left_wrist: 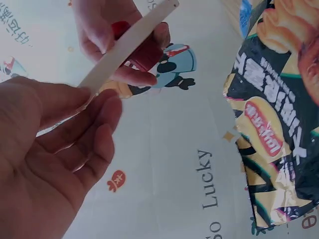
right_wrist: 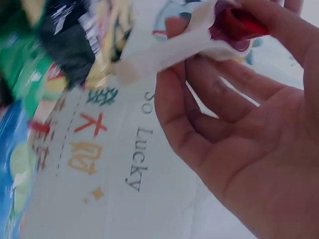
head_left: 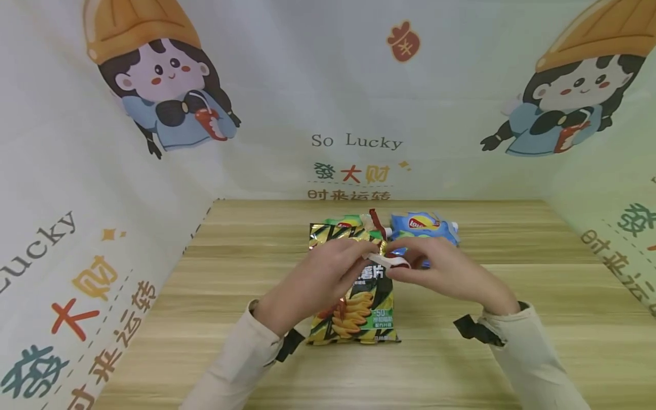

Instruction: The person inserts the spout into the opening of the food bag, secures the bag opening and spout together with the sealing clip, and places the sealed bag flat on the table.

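Between both hands, above the upper part of a black-and-yellow chip bag (head_left: 353, 324), is a white bag clip (head_left: 386, 260) with a red part. In the left wrist view, my left hand (left_wrist: 55, 144) pinches one end of its white strip between thumb and fingers. My right hand (right_wrist: 249, 114) holds the clip around the red part (right_wrist: 239, 25), its fingers curled below. One end of the strip points away from the hands, towards the bags. The chip bag lies flat on the table, partly covered by my left hand (head_left: 328, 273) in the head view.
Behind the black-and-yellow bag lies a green chip bag (head_left: 342, 220) with a red strip (head_left: 376, 222) across its end. To its right is a blue chip bag (head_left: 435, 228) with a white cap (head_left: 454, 225). A printed curtain (head_left: 277, 85) borders the wooden table (head_left: 246, 250).
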Tool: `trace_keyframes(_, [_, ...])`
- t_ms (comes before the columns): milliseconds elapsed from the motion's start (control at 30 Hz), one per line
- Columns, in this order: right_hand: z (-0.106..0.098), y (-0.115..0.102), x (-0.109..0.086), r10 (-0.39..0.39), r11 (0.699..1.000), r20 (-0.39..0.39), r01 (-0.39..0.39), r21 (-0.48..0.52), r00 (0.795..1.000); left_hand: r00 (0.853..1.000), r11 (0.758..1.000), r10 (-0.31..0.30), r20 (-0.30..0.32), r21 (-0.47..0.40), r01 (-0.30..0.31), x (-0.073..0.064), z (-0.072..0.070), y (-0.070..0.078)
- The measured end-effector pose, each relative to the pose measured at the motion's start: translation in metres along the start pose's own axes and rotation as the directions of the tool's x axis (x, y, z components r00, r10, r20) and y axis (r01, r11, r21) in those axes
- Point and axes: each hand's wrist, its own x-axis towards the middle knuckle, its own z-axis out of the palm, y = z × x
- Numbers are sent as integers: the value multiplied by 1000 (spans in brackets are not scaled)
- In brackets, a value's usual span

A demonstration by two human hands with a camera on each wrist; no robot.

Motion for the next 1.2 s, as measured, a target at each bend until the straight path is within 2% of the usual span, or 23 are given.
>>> trace_keyframes(67, [-1,-3,2,-1,998,3,0,65,1000,998,1000,3,-55,8,-2,1,-3,2])
trace_keyframes(167, [1,-9,5,-19,994,-68,26,102,998,991,999,-51,-121,-7,50,0,-7,2])
trace_keyframes(233, [7,-12,7,-69,995,-155,80,66,986,983,993,-113,-148,-48,107,0,-9,1])
trace_keyframes(267, [11,-13,9,-110,993,-204,117,21,973,976,988,-145,-160,-76,134,-1,-10,1])
trace_keyframes(333, [20,-14,12,-209,977,-294,185,-109,933,962,974,-206,-181,-134,183,-1,-11,1])
trace_keyframes(400, [28,-15,17,-319,938,-364,237,-253,875,946,955,-257,-198,-204,217,-1,-12,1])
trace_keyframes(467, [35,-15,21,-400,895,-410,253,-367,820,932,935,-297,-210,-262,239,-2,-12,1])
trace_keyframes(533, [40,-14,24,-450,865,-432,262,-427,782,917,910,-337,-214,-325,259,-2,-13,0])
trace_keyframes(567, [41,-13,25,-465,856,-434,265,-445,772,909,896,-357,-213,-353,269,-2,-13,0])
trace_keyframes(700, [43,-14,25,-488,839,-414,282,-466,768,885,848,-417,-207,-438,297,-2,-16,0])
trace_keyframes(767, [42,-15,25,-492,836,-401,291,-465,773,880,839,-429,-203,-449,306,-1,-18,-1])
trace_keyframes(833, [41,-16,24,-493,837,-394,300,-457,776,879,839,-435,-194,-442,318,-1,-18,-1])
trace_keyframes(1067, [38,-18,21,-477,858,-367,332,-392,799,887,861,-440,-143,-348,371,0,-16,1])
trace_keyframes(1200, [37,-19,20,-470,870,-365,353,-343,804,881,838,-455,-132,-399,372,-1,-15,3])
